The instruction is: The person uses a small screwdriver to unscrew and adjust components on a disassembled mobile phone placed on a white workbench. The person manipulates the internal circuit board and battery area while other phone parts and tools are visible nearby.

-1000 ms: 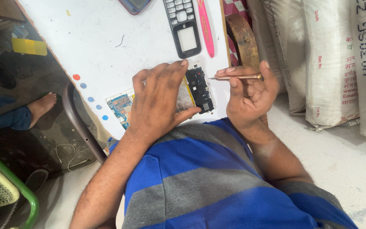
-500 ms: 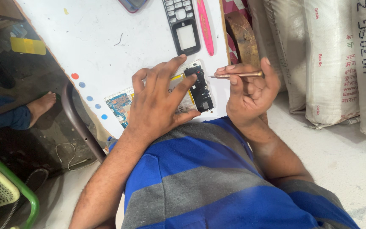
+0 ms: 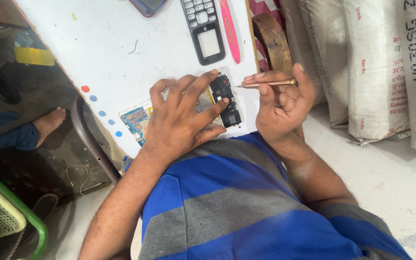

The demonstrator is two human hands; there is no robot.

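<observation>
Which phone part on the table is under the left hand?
The dark opened phone body, pinned by the left hand near the table's front edge. The black keypad frame and the blue circuit board lie untouched.

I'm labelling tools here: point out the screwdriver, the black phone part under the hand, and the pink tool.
screwdriver (image 3: 270,84), head view, middle of its shaft.
black phone part (image 3: 227,98), head view, exposed middle.
pink tool (image 3: 230,31), head view, mid-length.
</observation>
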